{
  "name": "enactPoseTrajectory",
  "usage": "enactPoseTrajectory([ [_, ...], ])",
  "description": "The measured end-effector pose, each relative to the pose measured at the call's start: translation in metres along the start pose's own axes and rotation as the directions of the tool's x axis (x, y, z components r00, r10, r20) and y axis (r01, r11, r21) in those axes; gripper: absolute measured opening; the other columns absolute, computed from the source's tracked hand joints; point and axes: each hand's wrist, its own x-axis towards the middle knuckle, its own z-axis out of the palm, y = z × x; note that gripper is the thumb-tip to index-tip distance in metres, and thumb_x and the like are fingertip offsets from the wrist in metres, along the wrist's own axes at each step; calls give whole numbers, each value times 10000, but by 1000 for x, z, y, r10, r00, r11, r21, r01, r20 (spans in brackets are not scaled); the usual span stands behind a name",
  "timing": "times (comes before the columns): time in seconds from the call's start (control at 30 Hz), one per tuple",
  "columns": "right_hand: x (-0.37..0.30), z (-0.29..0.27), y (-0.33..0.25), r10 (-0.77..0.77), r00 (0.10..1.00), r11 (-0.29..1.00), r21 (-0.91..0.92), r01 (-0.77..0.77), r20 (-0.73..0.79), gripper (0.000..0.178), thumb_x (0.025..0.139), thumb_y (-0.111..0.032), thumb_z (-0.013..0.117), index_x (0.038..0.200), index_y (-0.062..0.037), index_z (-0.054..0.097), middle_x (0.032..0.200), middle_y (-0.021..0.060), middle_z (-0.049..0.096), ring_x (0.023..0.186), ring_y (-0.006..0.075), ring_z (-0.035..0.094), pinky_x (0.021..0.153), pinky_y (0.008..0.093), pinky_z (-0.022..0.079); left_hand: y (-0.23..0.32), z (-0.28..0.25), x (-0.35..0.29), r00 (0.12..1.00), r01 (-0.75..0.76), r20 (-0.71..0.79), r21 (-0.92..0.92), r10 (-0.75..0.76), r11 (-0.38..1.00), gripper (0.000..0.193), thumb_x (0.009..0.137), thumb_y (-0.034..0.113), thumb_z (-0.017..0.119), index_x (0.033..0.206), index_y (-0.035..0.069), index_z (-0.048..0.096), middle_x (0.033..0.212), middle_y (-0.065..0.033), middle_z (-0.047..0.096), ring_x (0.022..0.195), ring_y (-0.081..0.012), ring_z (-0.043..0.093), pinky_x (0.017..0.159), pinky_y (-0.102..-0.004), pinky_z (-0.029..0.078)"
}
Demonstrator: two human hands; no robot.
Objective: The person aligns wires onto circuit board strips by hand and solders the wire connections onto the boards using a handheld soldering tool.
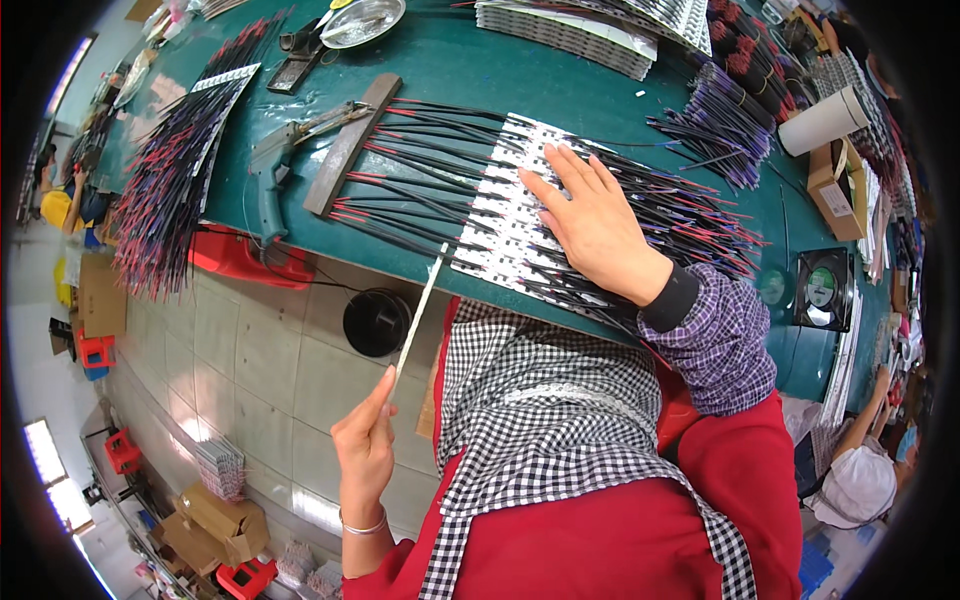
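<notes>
A thin white strip (424, 300) is gripped between the thumb and fingers of my left hand (365, 440), held out over the front edge of the table. Its far tip reaches the near left corner of a white slotted board (490, 215). My right hand (595, 225) lies flat on that board with fingers stretched out, holding nothing. Rows of black and red wires (420, 180) run through the board and out both sides. A dark wooden bar (335, 170) lies across their left ends. On the right, the loose wire ends (690, 215) partly pass under my right wrist.
Left of the bar lies a teal glue gun (268, 185). A wired board (165, 185) hangs over the table's left edge. At the back are a metal dish (362, 22) and stacked white boards (570, 35). Purple wire bundles (720, 120) and a white roll (822, 120) are at right. A black bucket (376, 323) stands below.
</notes>
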Motion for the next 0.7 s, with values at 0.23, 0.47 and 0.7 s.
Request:
enactPoseTrajectory([
  [0.23, 0, 1, 1, 4, 1000, 1000, 0, -4, 16, 497, 1010, -217, 594, 1488, -105, 517, 1535, 244, 468, 1456, 398, 412, 1209, 535, 302, 3, 6, -1, 999, -43, -24, -18, 42, 999, 459, 958, -107, 562, 1365, 63, 691, 749, -17, 626, 542, -48, 418, 545, -227, 411],
  [0.47, 0, 3, 2, 4, 1000, 1000, 5, -4, 3, 495, 1011, -217, 591, 1487, -105, 516, 1533, 246, 468, 1457, 401, 409, 1209, 536, 300, -4, 15, 7, 996, -82, -27, -63, 80, 995, 418, 998, -62, 574, 1386, 57, 673, 760, -4, 626, 532, -25, 406, 478, -216, 343],
  [0.7, -1, 4, 1, 6, 1000, 1000, 14, -6, -1, 493, 1015, -214, 582, 1490, -101, 511, 1541, 251, 457, 1463, 403, 401, 1211, 542, 294, -3, 26, 29, 999, 37, 26, -182, -33, 983, 427, 1004, -41, 584, 1386, 118, 685, 784, -1, 631, 563, -38, 430, 534, -227, 399],
])
